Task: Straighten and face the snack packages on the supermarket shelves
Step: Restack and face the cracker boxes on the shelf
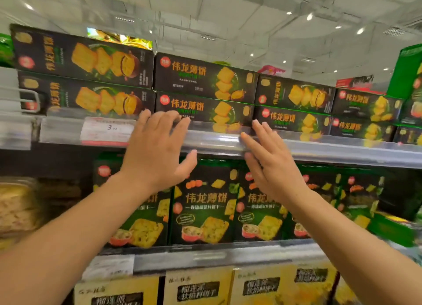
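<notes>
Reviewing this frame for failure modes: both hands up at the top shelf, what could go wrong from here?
1. The left hand and right hand are open at the lower middle box; with no grip, a push may skew it.
2. Another box lies stacked on it and could slide along.
3. The price tag sits in the shelf rail near the left hand and might be knocked.

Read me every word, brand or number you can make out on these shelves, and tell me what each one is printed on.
"伟龙薄饼": brand on the black cracker boxes on the top shelf
"伟龙薄饼": also on the upright boxes on the middle shelf
"3": price tag on the top shelf rail; its smaller digits are blurred
Yellow boxes on the bottom shelf: black labels too blurred to read
Small print under the brand names: too small to read
</notes>
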